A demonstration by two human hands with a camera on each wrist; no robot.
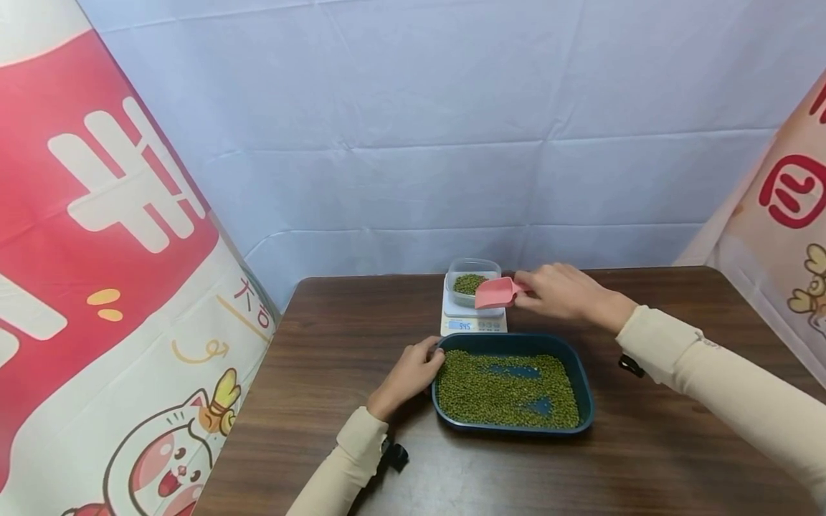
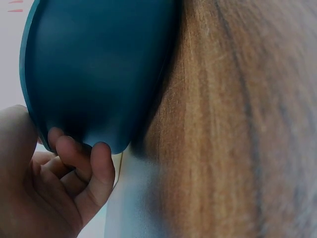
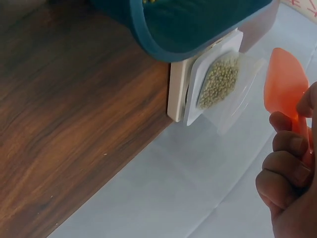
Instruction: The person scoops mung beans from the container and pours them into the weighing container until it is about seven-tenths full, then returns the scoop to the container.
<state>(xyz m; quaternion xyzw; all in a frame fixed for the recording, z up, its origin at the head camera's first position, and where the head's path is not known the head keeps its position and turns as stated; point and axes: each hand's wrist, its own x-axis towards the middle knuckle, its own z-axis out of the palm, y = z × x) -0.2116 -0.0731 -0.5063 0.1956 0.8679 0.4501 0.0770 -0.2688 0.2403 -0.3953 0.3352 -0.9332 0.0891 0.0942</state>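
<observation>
My right hand [image 1: 563, 292] grips the handle of a pink scoop [image 1: 495, 293], held close over a clear plastic container [image 1: 474, 265]. No beans show in the scoop. In the right wrist view the curled fingers wrap the handle and the scoop [image 3: 285, 82] looks orange. Green mung beans [image 1: 470, 284] lie in the container, which sits on a white digital kitchen scale [image 1: 475, 325] with its display lit. At the upper left corner of a dark blue tray [image 1: 584, 380], my left hand [image 1: 408, 373] holds the rim between thumb and fingers. Mung beans [image 1: 490, 394] cover most of the tray's floor.
All of this stands on a dark wood table [image 1: 335, 337]. A pale cloth backdrop [image 1: 400, 179] hangs behind the table's far edge, with printed banners [image 1: 148, 301] at both sides. The scale stands right behind the tray, near that far edge.
</observation>
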